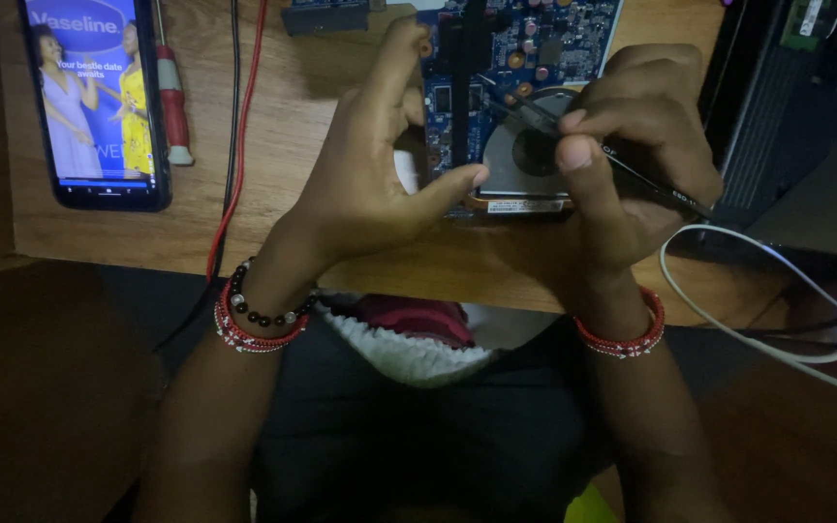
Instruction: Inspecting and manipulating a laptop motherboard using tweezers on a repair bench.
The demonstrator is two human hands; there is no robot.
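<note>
Smartphone, screen lit, at table far-left corner; red-handled screwdriver just beside it. Red and black wires cross near edge. White cable loops right.

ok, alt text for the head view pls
Two bare hands work over a blue circuit board with a round fan on a wooden desk: the right hand holds black tweezers at the fan, the left hand steadies the board's edge. A lit phone and a red-handled screwdriver lie to the left.
</note>
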